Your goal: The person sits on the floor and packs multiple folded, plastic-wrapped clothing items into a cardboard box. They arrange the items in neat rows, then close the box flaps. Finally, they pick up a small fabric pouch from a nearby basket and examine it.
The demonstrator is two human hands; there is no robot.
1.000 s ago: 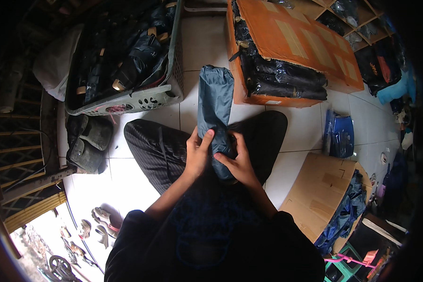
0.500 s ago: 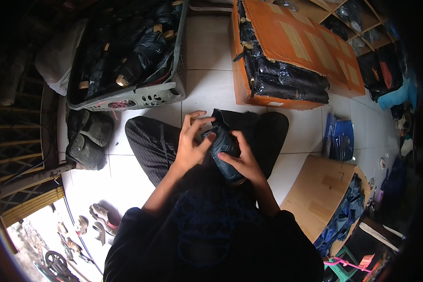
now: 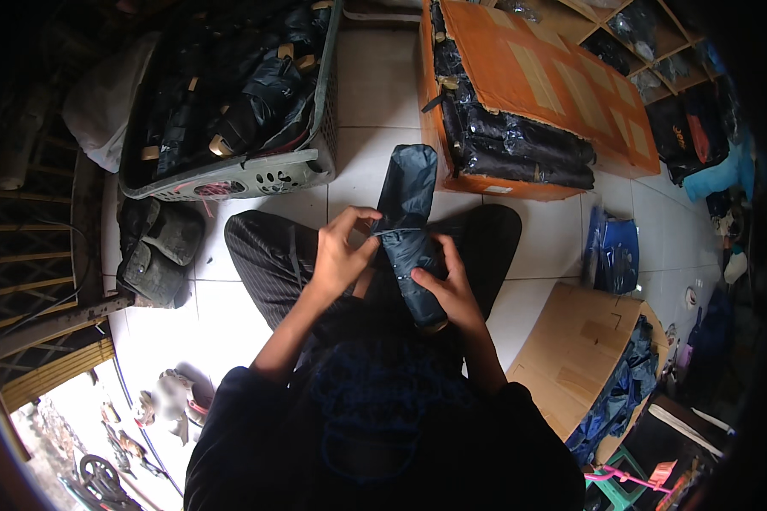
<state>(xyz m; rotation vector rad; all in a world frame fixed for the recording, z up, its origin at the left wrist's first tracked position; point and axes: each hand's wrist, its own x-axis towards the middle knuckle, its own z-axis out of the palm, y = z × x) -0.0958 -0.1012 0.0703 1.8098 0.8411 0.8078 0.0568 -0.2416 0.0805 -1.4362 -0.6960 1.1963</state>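
Observation:
I sit cross-legged on a white tiled floor. A folded dark blue umbrella (image 3: 413, 255) lies across my lap, with a loose dark blue fabric sleeve (image 3: 409, 183) over its far end. My right hand (image 3: 452, 289) grips the umbrella's lower body near the handle end. My left hand (image 3: 343, 251) pinches the sleeve's edge where it meets the umbrella. The sleeve's far part sticks out limp over the tiles toward the cardboard box.
A grey plastic basket (image 3: 256, 175) full of dark folded umbrellas stands front left. An orange cardboard box (image 3: 554, 94) with packed black bundles stands front right. A flat cardboard sheet (image 3: 575, 349) and blue bags (image 3: 614, 251) lie to my right. Dark shoes (image 3: 158, 247) sit left.
Half a second ago the sleeve was bunched up in both hands over my lap; now it stretches out long past the umbrella's far end again, as it did one second ago.

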